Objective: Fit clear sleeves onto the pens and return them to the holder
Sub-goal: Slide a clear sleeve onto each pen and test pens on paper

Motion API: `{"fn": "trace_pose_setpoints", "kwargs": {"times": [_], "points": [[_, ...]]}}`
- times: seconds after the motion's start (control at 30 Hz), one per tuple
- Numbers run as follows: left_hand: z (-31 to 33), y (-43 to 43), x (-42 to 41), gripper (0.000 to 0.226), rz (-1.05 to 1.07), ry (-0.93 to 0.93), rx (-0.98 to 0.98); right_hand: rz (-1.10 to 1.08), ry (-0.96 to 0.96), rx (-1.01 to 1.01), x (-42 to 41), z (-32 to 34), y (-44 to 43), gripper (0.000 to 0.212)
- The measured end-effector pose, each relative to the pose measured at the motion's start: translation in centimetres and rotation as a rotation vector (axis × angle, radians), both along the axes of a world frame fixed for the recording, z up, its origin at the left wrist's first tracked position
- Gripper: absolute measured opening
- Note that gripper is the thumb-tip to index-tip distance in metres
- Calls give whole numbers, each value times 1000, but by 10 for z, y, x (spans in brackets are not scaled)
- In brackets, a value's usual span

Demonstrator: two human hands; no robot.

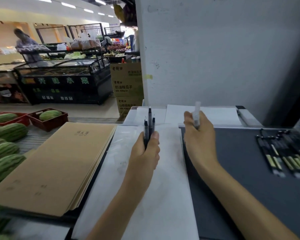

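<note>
Left hand (145, 153) has its fingers curled round a bunch of black pens (149, 122), tips up, above the white paper (163, 187) on the counter (241, 161). Right hand (199, 135) grips a blurred clear sleeve (196, 111), upright, well apart from the bunch. More loose pens (284, 153) lie at far right, brown notebooks (59, 161) at left.

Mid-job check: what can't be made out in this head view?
Head view:
Pens in left hand: fingers hide lower barrels; count unsure.
Clear sleeve in right hand: motion-blurred; contents unclear.
Row of pens at right: blurred, cut by frame edge.
Holder: not identifiable.
</note>
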State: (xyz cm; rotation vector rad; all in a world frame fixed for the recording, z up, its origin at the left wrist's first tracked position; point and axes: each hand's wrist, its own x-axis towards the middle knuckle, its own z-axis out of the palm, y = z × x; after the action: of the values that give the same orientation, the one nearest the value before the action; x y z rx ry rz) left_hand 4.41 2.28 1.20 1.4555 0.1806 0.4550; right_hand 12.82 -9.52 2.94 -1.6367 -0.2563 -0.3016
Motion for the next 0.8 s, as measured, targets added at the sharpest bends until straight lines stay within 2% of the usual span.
{"fn": "trace_pose_setpoints", "kwargs": {"times": [0.1,0.2,0.33,0.5,0.57,0.67,0.8], "points": [[-6,1,0,21,77,-24,165,-15,-17,2,-3,0,3,39],[-6,3,0,21,59,-26,182,-42,43,50,2,4,1,47],[1,0,-5,18,27,-84,92,-8,268,178,4,6,2,39],[6,14,-9,21,249,-213,-28,112,285,229,6,12,-6,22],[8,23,-9,20,352,-272,-137,140,227,313,2,18,-8,28],[9,31,-10,20,483,-317,-243,88,110,396,1,19,-8,49],[11,31,-10,21,548,-357,-259,-44,121,235,3,1,-2,50]]}}
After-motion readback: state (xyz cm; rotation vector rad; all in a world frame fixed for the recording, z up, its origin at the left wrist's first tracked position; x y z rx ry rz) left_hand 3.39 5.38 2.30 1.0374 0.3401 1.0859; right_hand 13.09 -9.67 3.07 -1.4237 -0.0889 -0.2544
